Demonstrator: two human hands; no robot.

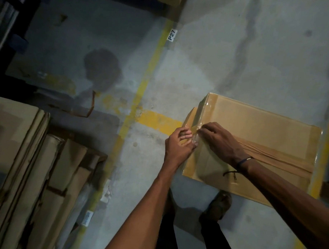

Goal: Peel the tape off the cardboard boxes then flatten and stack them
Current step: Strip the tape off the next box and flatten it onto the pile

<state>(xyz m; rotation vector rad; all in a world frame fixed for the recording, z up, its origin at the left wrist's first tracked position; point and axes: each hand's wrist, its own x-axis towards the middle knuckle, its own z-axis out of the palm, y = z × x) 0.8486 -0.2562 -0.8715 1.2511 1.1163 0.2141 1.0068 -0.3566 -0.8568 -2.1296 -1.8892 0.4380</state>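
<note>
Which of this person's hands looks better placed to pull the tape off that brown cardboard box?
Probably the left hand: its fingers already curl around the loosened clear tape at the edge of the brown cardboard box, free to pull away. The right hand lies on the top, better for steadying.

A grey concrete floor (232, 47) carries yellow painted lines (153, 55), one passing just left of the grip. A white "P27" label (172, 35) sits on that line well beyond the grip. A dark stain (102, 65) lies farther left.
</note>
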